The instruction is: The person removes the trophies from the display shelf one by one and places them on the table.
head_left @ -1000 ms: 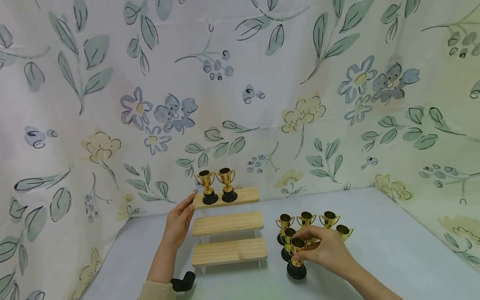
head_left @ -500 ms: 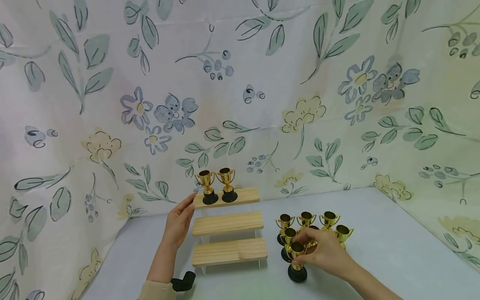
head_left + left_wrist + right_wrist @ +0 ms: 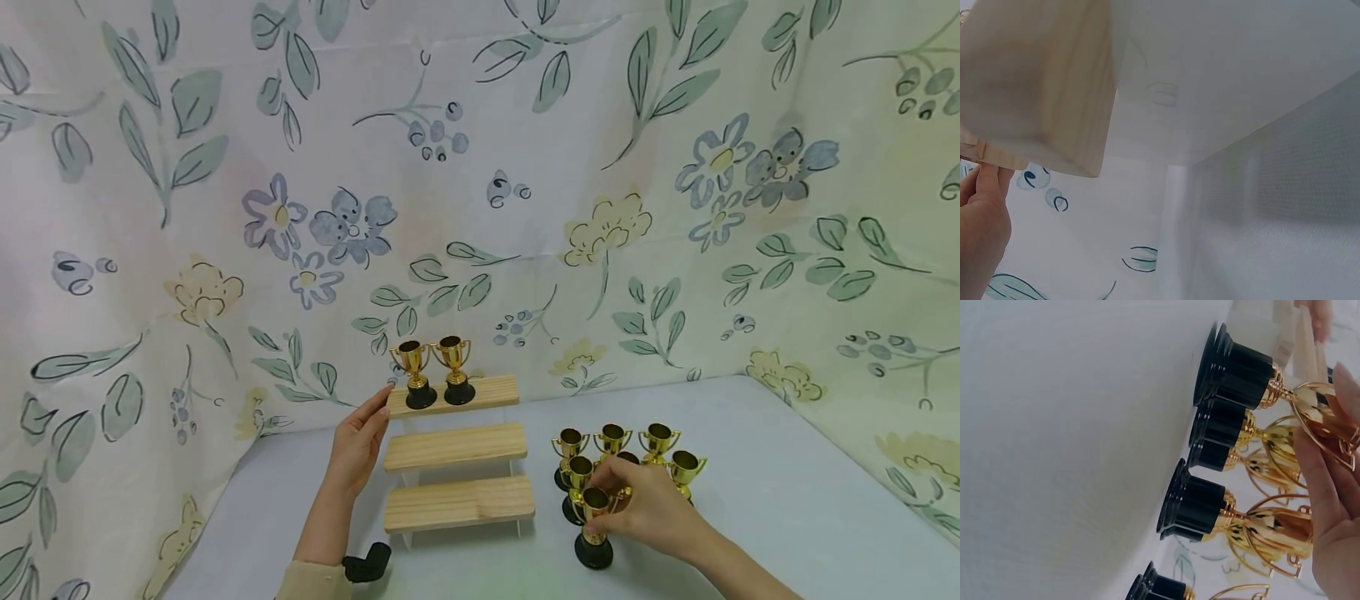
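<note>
With thumb and fingers my right hand (image 3: 648, 506) pinches the cup of the nearest gold trophy (image 3: 594, 551), which stands upright on a black base. Its base is at or very near the tabletop; I cannot tell whether it touches. In the right wrist view this trophy (image 3: 1241, 375) has more trophies (image 3: 1200, 503) close behind it. My left hand (image 3: 358, 446) reaches up to the left end of the top wooden shelf (image 3: 495, 390), its fingers straight against the wood. Two gold trophies (image 3: 457, 395) stand side by side on that shelf's left half. The left thumb is hard to make out.
Below are a middle shelf (image 3: 456, 447) and a bottom shelf (image 3: 457, 505), stepped on clear supports. Several more trophies (image 3: 570, 442) crowd behind the right hand, some partly hidden. A black bent object (image 3: 367, 563) sits by the left sleeve. Floral cloth (image 3: 480, 308) hangs behind the white table (image 3: 757, 467).
The trophy in my right hand has shifted slightly toward me, out from the group. My left hand has stayed at the top shelf.
</note>
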A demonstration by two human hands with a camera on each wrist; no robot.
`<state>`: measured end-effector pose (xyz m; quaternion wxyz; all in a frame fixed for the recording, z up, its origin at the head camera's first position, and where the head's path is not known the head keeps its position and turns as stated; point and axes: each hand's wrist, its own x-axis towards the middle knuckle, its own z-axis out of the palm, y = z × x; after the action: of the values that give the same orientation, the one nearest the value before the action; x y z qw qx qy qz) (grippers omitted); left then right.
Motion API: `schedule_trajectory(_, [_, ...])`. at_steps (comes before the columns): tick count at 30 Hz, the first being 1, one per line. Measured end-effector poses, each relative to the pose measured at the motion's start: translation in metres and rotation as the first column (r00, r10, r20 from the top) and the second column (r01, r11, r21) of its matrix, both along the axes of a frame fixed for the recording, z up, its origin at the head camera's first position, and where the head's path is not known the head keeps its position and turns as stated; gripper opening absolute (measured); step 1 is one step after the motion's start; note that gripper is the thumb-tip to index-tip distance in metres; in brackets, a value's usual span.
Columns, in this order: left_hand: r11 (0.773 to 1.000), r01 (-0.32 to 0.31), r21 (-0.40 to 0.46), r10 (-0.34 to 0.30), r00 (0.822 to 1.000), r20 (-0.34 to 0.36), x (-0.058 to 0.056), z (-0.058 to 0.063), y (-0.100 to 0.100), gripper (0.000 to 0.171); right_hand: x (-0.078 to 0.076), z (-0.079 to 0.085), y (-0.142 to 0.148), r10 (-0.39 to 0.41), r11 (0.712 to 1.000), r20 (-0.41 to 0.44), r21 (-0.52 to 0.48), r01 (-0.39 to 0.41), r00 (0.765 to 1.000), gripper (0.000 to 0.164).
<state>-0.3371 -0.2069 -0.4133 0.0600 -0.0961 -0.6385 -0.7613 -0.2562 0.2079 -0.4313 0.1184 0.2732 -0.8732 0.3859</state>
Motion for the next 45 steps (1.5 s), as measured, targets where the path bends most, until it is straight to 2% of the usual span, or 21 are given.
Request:
schedule_trajectory(21, [0.999, -0.001, -0.037, 0.001, 1.0, -0.023, -0.002, -0.002, 0.0, 0.055, 0.001, -0.004, 0.0, 0.028, 1.0, -0.008, -0.014, -0.028, 1.0, 0.044])
schedule_trajectory(28, [1.0, 0.001, -0.029, -0.001, 1.0, 0.002, -0.003, -0.002, -0.001, 0.052, 0.001, -0.002, 0.003, 0.055, 0.987, 0.139, -0.16, -0.032, 0.989, 0.043])
schedule_trajectory(32, [0.999, 0.007, -0.033, -0.006, 1.0, 0.007, -0.002, -0.001, -0.001, 0.053, 0.0, -0.001, 0.007, 0.07, 0.975, 0.187, -0.219, -0.028, 0.98, 0.041])
schedule_trajectory(39, [1.0, 0.002, -0.028, -0.002, 1.0, 0.004, -0.001, -0.001, -0.001, 0.055, -0.002, 0.001, 0.012, 0.12, 0.951, 0.225, -0.305, -0.047, 0.967, 0.036])
schedule_trajectory(45, [0.999, -0.001, -0.04, 0.001, 1.0, 0.0, -0.002, -0.002, -0.002, 0.058, -0.001, 0.008, 0.009, 0.137, 0.936, 0.193, -0.346, -0.063, 0.972, 0.032])
